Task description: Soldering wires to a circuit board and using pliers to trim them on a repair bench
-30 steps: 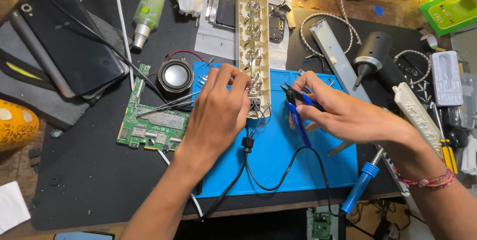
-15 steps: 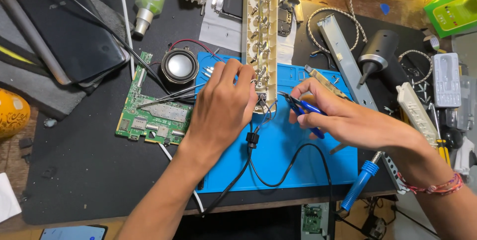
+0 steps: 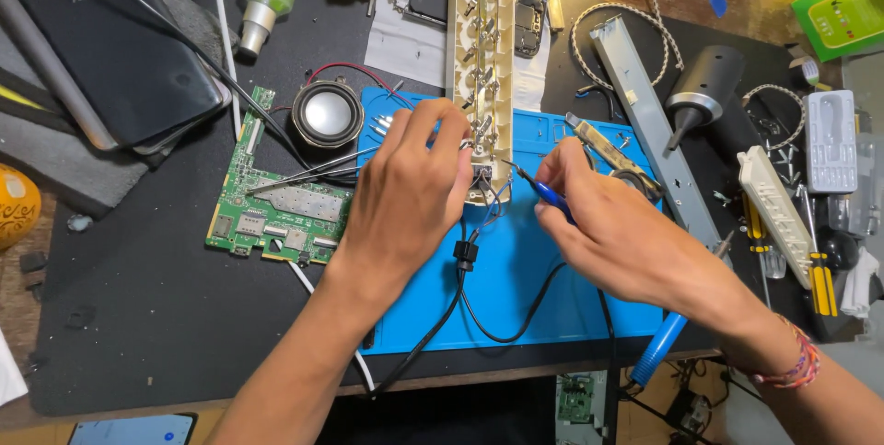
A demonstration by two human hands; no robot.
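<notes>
I am noting, from left to right: a green rectangular circuit board (image 3: pixel 276 215) lying idle on the black mat. My left hand (image 3: pixel 410 192) is pinching the near end of the long beige opened power strip (image 3: pixel 479 49), whose long axis is running away from me across the blue silicone mat (image 3: pixel 516 288). My right hand (image 3: pixel 612 219) is gripping a blue-handled soldering iron (image 3: pixel 552 194), tip pointing left at the strip's wired end, contacts exposed.

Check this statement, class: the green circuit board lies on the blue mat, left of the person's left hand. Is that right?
Not quite. The head view shows the green circuit board lying on the black mat, not on the blue mat. It does lie left of the left hand.
</notes>
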